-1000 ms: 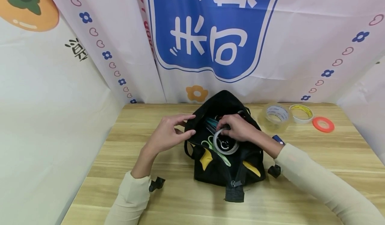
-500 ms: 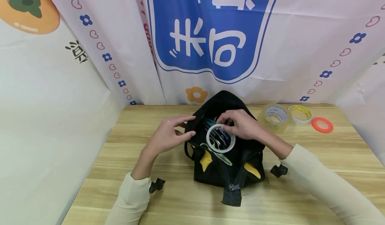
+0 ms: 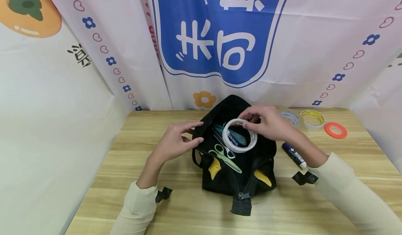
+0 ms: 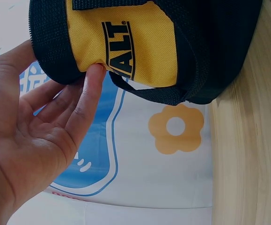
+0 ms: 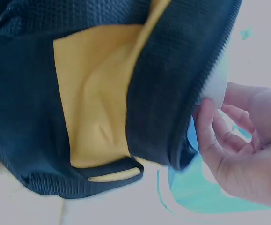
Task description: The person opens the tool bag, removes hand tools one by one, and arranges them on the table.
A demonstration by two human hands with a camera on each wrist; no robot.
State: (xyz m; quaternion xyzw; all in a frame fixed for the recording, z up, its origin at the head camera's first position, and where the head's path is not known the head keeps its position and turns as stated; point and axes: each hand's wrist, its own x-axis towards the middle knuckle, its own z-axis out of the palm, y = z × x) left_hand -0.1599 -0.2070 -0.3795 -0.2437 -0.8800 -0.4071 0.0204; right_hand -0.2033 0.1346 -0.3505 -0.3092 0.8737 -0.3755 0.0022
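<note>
A black and yellow tool bag [image 3: 208, 182] stands on the wooden table with its zipped mouth gaping. My left hand [image 3: 176, 140] holds the left edge of that mouth between thumb and fingers; in the left wrist view a fingertip presses the yellow panel [image 4: 149, 51]. Over the opening, my right hand [image 3: 267, 123] pinches a white tape roll [image 3: 241, 149] by its upper right rim. Light green scissors [image 3: 232, 165] lie in the bag, with pens and other tools partly hidden behind the roll. In the right wrist view the bag's side covers most of the roll.
Right of the bag lies a blue marker with a white end [image 3: 294, 155]. Farther back are a clear tape roll [image 3: 293, 118], partly behind my right hand, a white and yellow tape roll [image 3: 315, 126] and a flat red ring [image 3: 335, 130]. A printed cloth [image 3: 298, 53] hangs behind the table.
My right hand has lifted the tape roll up from among the tools and shifted it to the right. The marker has come out from behind my arm. My left hand has stayed put.
</note>
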